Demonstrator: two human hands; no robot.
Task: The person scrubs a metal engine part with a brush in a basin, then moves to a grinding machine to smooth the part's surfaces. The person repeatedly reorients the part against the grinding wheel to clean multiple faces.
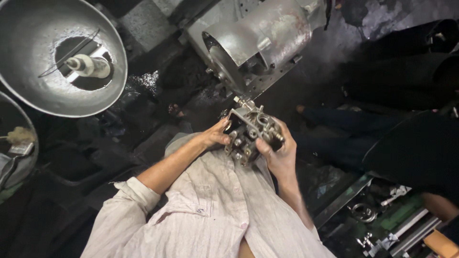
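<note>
A grey metal machine part, a blocky casting with round ports and small fittings, is held up in front of my chest by both hands. My left hand grips its left side with the fingers wrapped round the edge. My right hand clasps its right side, thumb across the face. My pale, stained shirt sleeves run down toward the bottom of the view.
A large grey machine housing stands just beyond the part. A round metal lamp shade hangs at upper left. Metal parts and tools lie at lower right. Another person's dark-clothed leg is at right.
</note>
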